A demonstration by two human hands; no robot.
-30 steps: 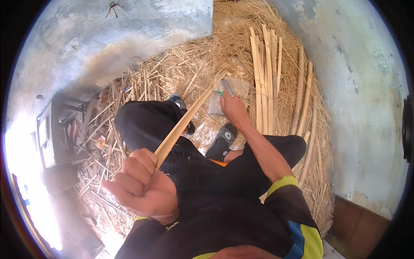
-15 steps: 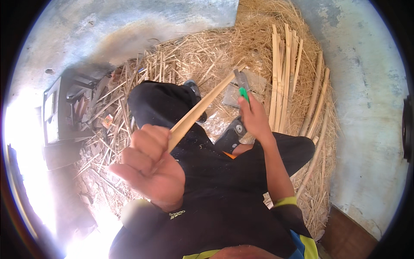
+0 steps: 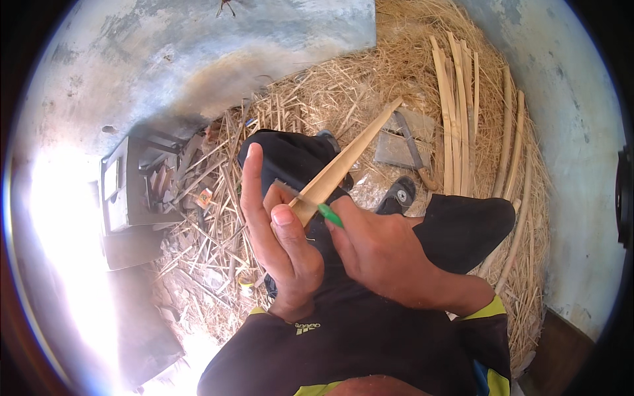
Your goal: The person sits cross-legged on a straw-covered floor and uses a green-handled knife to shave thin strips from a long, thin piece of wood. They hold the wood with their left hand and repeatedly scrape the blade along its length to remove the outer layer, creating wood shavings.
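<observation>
Bamboo makes up the strip [image 3: 343,165] that the left hand [image 3: 281,231] holds by its near end, thumb pressed on top and lower fingers curled under it, while the index finger stands straight up. From that grip the strip runs up and to the right, over the dark trousers [image 3: 310,158], with its far tip above the straw. The right hand [image 3: 383,254] is closed around a knife with a green handle [image 3: 330,215], of which only a short stub shows past the knuckles; the thin blade [image 3: 288,191] crosses the strip's near end just beside the left thumb, so both hands meet at that end, touching or nearly so. A dark metal box [image 3: 129,191] stands on the floor to the left, open-fronted, with what look like wood scraps inside; glare hides most of it. Straw [image 3: 330,105] covers the floor around the legs. To the upper right lies a bundle of split strips [image 3: 456,112], and between it and the held strip a sickle [image 3: 413,148] rests on a flat stone [image 3: 393,152]. One shoe [image 3: 398,195] shows near the right knee.
</observation>
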